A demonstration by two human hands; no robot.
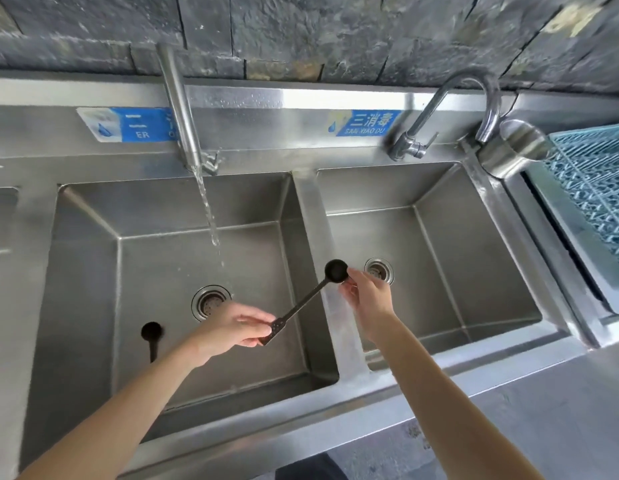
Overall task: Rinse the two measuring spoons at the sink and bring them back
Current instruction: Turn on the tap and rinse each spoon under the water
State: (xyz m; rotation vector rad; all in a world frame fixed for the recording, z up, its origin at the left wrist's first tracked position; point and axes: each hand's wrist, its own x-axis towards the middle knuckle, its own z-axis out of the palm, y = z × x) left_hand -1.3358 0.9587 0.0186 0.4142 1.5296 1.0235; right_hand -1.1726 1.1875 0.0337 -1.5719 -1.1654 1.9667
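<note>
A black measuring spoon is held over the divider between two steel basins. My left hand grips the end of its handle. My right hand touches its round bowl with the fingertips. A second black measuring spoon lies on the floor of the left basin, left of the drain. Water runs from the left tap into that basin, falling well left of the held spoon.
The right basin has its own drain and a curved tap. A steel cup and a blue drying rack sit at the right. A dark stone wall runs behind. A steel ledge fronts the basins.
</note>
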